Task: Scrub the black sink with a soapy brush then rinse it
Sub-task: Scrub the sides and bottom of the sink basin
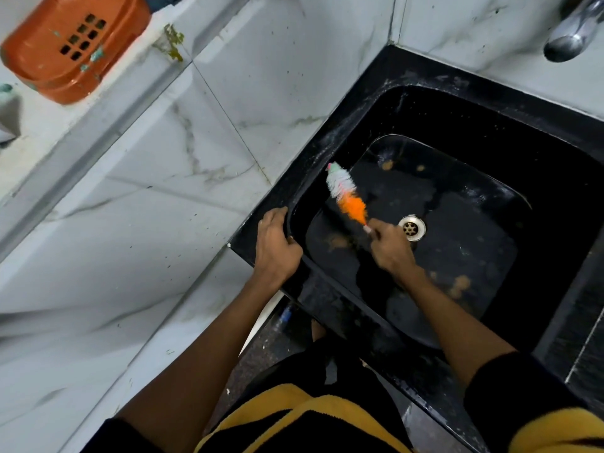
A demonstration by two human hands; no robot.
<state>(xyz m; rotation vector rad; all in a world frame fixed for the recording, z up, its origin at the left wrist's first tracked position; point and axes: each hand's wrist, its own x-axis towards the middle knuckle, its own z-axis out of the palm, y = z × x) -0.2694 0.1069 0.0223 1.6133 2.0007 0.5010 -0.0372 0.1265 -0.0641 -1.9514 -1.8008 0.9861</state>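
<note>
Black sink (376,103), rectangular basin with rounded corners, set into a corner of white marble-patterned wall tiles (209,132). Rim dusted with pale residue along the far and left edges; brownish spots scattered across the wet basin floor. Metal drain (412,227) near the middle of the floor, holes visible.

Brush (347,197): bottle-brush type, bristles white with a greenish-pink tip at the far end, orange nearer the handle. Lying at a slant inside the basin, bristle end toward the left inner wall, just beside the rim; contact with the wall or floor not clear. Slightly blurred.

Right hand (390,248): inside the basin, just left of the drain, fingers curled round the short handle end of the brush, back of hand upward.

Left hand (277,246): on the sink's front-left corner, palm down on the rim, fingers bent over the inner edge and gripping it, thumb on the top surface.

Chrome tap (572,34): upper right, spout end above the far-right rim.

Orange plastic holder (76,44): upper left, on a white ledge, grid of square holes in its side, greenish flecks on its surface.

Clothing: black sleeves, yellow and black garment along the lower edge of the view.
</note>
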